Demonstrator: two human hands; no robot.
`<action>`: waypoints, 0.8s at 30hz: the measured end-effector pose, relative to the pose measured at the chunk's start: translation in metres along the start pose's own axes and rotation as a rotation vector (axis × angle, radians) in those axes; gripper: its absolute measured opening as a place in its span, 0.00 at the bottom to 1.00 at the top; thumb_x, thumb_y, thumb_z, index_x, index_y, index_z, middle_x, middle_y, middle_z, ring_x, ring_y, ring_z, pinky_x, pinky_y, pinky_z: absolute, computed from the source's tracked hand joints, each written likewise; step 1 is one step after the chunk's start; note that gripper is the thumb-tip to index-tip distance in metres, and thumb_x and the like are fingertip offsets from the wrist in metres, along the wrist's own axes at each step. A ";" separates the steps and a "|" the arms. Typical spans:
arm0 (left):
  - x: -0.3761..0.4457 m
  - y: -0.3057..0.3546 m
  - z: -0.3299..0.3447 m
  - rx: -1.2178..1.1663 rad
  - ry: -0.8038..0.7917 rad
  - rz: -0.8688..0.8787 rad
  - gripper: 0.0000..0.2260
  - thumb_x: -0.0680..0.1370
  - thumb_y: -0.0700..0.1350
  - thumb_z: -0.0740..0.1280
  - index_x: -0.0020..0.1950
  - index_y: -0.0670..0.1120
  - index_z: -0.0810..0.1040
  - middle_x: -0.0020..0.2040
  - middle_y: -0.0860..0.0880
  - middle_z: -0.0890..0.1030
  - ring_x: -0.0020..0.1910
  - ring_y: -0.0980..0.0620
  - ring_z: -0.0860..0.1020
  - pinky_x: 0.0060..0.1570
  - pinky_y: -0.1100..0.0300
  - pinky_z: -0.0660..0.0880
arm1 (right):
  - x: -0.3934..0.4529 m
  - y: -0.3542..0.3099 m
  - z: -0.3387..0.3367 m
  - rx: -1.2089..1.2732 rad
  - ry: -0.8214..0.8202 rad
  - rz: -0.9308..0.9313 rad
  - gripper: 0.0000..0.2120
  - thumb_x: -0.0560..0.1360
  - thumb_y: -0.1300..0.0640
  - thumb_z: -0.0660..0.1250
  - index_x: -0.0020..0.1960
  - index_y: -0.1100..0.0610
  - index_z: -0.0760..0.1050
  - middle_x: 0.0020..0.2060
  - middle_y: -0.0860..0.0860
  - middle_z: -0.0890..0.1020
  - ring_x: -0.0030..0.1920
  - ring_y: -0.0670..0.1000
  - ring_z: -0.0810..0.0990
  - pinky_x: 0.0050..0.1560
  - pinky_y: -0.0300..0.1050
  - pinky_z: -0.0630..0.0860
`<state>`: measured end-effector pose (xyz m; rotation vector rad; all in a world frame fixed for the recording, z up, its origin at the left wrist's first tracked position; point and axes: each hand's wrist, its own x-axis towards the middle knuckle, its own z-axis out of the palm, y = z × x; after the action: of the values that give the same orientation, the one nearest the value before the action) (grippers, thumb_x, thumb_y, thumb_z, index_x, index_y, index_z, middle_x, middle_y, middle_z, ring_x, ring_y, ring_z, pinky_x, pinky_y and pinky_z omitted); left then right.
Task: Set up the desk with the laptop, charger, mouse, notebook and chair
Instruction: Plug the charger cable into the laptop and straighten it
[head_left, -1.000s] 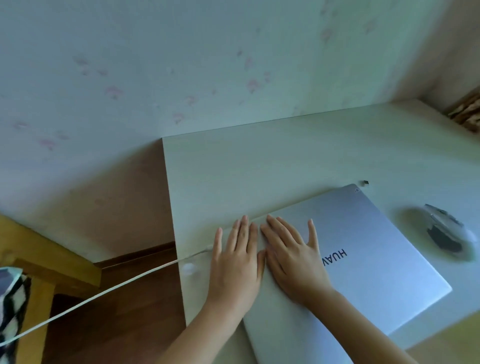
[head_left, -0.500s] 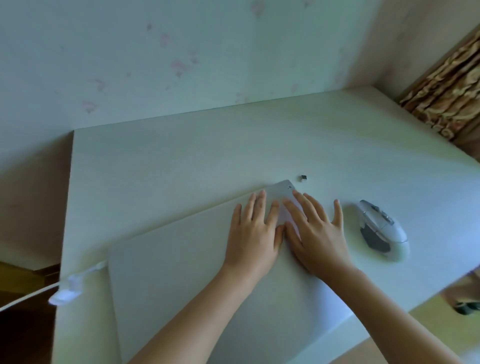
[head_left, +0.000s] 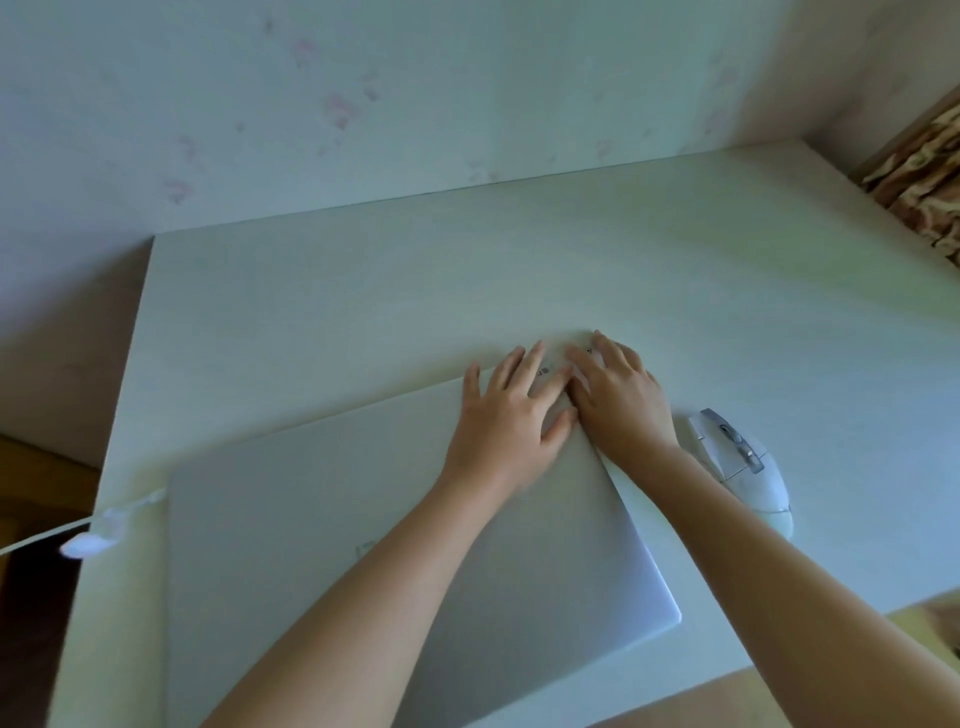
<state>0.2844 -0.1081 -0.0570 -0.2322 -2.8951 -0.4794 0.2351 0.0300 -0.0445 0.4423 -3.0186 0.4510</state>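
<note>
A closed silver laptop (head_left: 291, 545) lies flat on the pale desk (head_left: 363, 291), turned slightly askew. My left hand (head_left: 511, 421) rests palm down on the lid near its far right corner, fingers spread. Beside it, my right hand (head_left: 618, 400) lies flat over that same corner, its fingers reaching just past the edge. A white charger cable (head_left: 88, 540) plugs into the laptop's left side and trails off the desk to the left. A white mouse (head_left: 743, 467) sits on the desk just right of my right forearm. No notebook or chair is in view.
The desk backs onto a pale wall (head_left: 415, 93) with faint pink marks. A patterned brown curtain (head_left: 919, 176) hangs at the desk's right end. Dark wooden floor (head_left: 31, 597) shows past the left edge.
Both hands have slid along the lid from its middle to the far right corner. The laptop now lies closer to the mouse and its logo is hidden; the view has shifted right.
</note>
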 end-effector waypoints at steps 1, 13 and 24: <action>0.000 0.001 -0.001 -0.005 0.000 0.001 0.22 0.78 0.58 0.53 0.67 0.53 0.74 0.73 0.47 0.69 0.71 0.45 0.67 0.66 0.37 0.62 | 0.002 -0.002 0.001 0.011 0.023 -0.001 0.13 0.77 0.59 0.60 0.59 0.60 0.76 0.66 0.61 0.72 0.65 0.63 0.70 0.54 0.56 0.74; -0.003 0.002 -0.004 0.009 -0.013 -0.025 0.23 0.77 0.59 0.52 0.66 0.54 0.75 0.74 0.49 0.67 0.72 0.47 0.65 0.68 0.41 0.60 | -0.008 0.012 0.007 0.264 0.209 -0.094 0.07 0.73 0.64 0.64 0.45 0.63 0.81 0.48 0.57 0.82 0.44 0.61 0.80 0.39 0.50 0.77; 0.001 0.023 -0.007 0.049 -0.026 -0.188 0.26 0.71 0.68 0.57 0.62 0.56 0.76 0.70 0.52 0.69 0.69 0.48 0.67 0.70 0.43 0.56 | -0.004 0.037 0.009 0.429 0.161 -0.083 0.08 0.74 0.63 0.65 0.49 0.67 0.79 0.59 0.60 0.78 0.57 0.63 0.75 0.48 0.52 0.75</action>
<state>0.2886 -0.0882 -0.0435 0.0427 -2.9642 -0.4375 0.2285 0.0621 -0.0642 0.5204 -2.7269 1.0777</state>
